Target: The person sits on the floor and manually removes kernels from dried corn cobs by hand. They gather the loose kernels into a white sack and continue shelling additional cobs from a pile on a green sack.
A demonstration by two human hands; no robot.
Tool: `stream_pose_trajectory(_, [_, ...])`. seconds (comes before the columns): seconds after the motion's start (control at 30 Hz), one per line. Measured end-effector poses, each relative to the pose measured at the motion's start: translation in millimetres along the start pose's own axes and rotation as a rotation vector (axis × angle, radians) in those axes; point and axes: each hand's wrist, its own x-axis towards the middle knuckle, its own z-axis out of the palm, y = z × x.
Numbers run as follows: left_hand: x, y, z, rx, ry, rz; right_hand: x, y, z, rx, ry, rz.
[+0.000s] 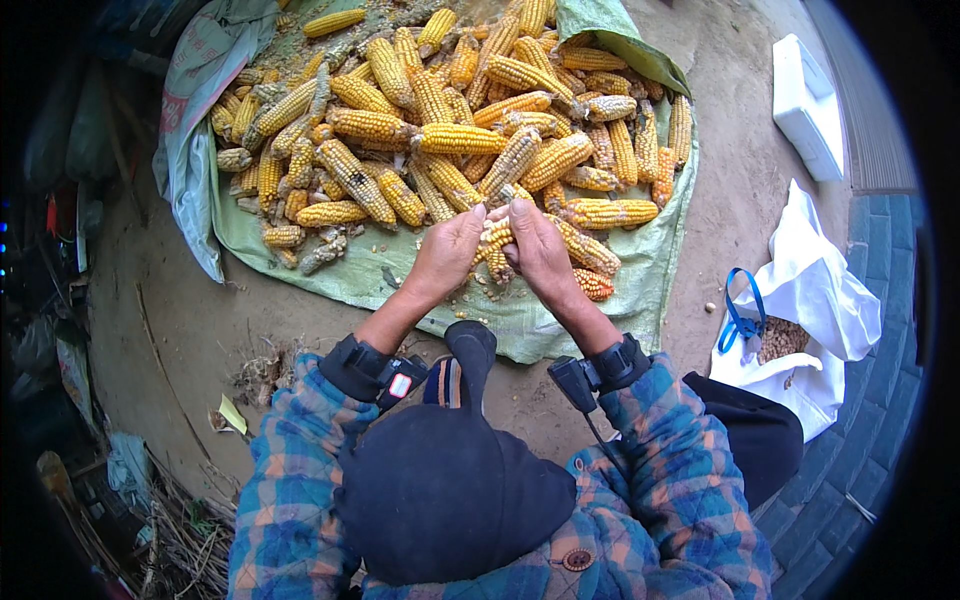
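Observation:
A large heap of dried yellow corn cobs (435, 97) lies on a green woven plastic sheet (525, 336). At the near edge of the heap, my left hand (451, 246) and my right hand (537, 244) meet around a corn cob (491, 238), thumbs up and fingers curled. My fingers hide part of this cob, and its far end is hard to tell from the cobs behind it. Just right of my right hand lie more cobs, one of them reddish-orange (594, 285). Loose kernels are scattered on the sheet below my hands.
At the right are a white foam box (806, 112) and an open white sack (840, 300) holding small brownish pieces (782, 341), with a blue strap (739, 322) beside them. A pale printed sack (196, 82) borders the heap at left. Dry sticks (180, 547) lie lower left.

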Motion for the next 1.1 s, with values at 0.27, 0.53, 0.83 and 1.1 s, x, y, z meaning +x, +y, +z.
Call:
stream_pose_trajectory(0.27, [-4.8,8.8,2.3,0.223,-0.03,0.255,-0.1,-1.5,-1.5,-0.046,-0.024,0.056])
stream_pose_trajectory(0.53, [-2.8,-11.0,8.0,0.065,0.025,0.077,0.9,10.6,4.6,-0.017,-0.018,0.041])
stream_pose_trajectory(0.83, [-17.0,9.7,-15.2,-0.146,-0.205,-0.507,7.7,11.0,-7.8,0.004,0.059,0.08])
stream_pose_trajectory(1.1, [-20.5,5.4,-7.5,-0.704,-0.25,-0.539,5.9,19.1,2.4,-0.181,0.14,-0.189])
